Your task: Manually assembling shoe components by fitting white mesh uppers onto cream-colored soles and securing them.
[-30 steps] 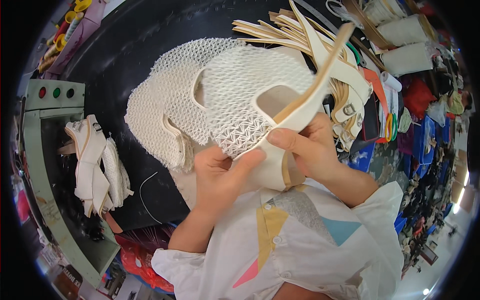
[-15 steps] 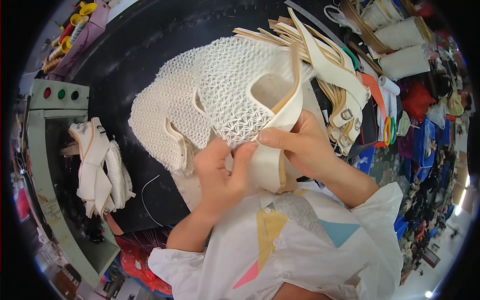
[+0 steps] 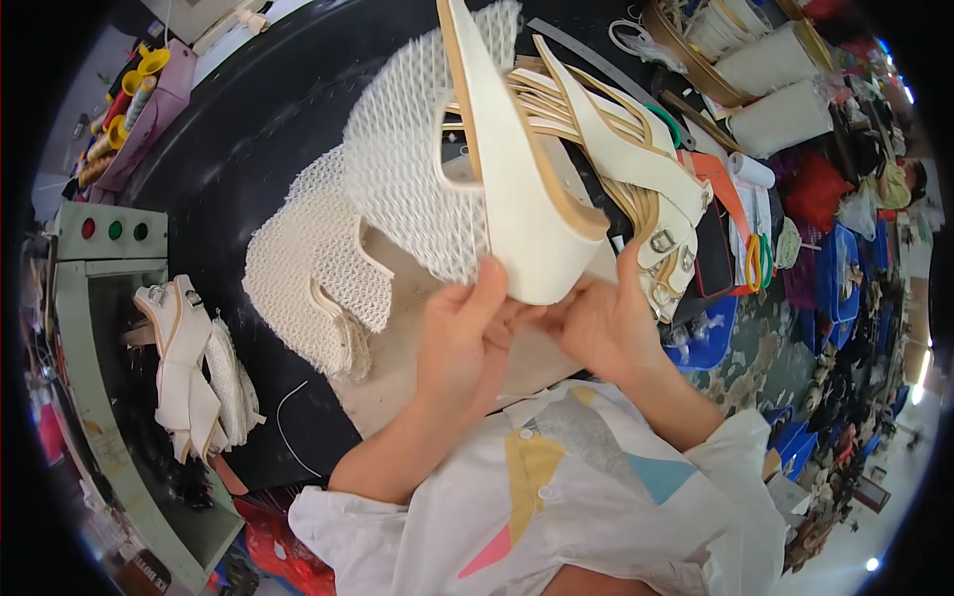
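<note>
A white shoe upper is raised over the work surface. Its smooth leather band [image 3: 532, 223], edged in tan, lies against an openwork woven panel [image 3: 412, 174] with a cut-out. My left hand [image 3: 462, 328] pinches the lower edge where the band meets the panel, thumb on top. My right hand [image 3: 606, 328] has its fingers curled at the underside of the band, partly hidden, with the thumb raised beside the tan edge. Left of the held piece, a stack of woven panels [image 3: 308, 258] lies on the board.
White buckled leather straps [image 3: 646, 199] are piled at the right, near scissors [image 3: 758, 263] and a steel ruler [image 3: 581, 50]. At the left stand a grey-green control box [image 3: 109, 230] and more white uppers [image 3: 189, 368]. A pink box with thread spools [image 3: 159, 94] is far left.
The upper has turned and risen, so the smooth band now faces up with its long end pointing away. My right thumb has come off the band and the right fingers have moved beneath it.
</note>
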The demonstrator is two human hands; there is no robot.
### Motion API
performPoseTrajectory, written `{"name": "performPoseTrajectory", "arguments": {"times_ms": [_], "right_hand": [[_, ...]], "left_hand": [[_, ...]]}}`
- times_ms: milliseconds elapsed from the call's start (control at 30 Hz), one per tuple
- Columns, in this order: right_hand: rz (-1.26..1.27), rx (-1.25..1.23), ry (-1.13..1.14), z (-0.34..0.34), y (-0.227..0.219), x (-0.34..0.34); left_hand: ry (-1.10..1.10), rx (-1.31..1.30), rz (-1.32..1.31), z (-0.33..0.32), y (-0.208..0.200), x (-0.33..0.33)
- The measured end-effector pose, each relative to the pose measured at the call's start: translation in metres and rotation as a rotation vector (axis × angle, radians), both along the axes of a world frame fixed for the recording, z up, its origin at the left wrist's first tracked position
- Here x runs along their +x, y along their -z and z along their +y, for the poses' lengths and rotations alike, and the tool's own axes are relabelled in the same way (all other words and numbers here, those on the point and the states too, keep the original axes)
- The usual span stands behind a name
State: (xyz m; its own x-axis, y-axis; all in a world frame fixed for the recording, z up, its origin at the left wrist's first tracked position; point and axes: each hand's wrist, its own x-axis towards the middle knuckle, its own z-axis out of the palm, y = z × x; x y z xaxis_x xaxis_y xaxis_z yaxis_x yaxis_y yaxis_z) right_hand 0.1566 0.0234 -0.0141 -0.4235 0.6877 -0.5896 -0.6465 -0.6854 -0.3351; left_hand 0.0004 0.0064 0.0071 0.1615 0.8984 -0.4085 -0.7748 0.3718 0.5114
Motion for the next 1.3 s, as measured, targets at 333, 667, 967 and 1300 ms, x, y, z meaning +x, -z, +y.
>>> {"name": "performPoseTrajectory", "arguments": {"times_ms": [333,667,967,1300], "right_hand": [[-0.572,0.54,0.371,0.005,0.014,0.014],[-1.083,1.689,-0.186,0.003,-0.014,0.0],[-1.227,1.905,-0.293,0.009,-0.031,-0.002],[-1.143,2.418,-0.083,-0.004,-0.024,-0.008]], "left_hand": [[0.446,-0.085,0.687,-0.037,0.022,-0.046],[0.667,0.028,0.709,0.024,-0.042,-0.052],[0.54,-0.073,0.545,0.005,-0.028,-0.048],[0.482,-0.142,0.585,-0.005,-0.025,-0.037]]}}
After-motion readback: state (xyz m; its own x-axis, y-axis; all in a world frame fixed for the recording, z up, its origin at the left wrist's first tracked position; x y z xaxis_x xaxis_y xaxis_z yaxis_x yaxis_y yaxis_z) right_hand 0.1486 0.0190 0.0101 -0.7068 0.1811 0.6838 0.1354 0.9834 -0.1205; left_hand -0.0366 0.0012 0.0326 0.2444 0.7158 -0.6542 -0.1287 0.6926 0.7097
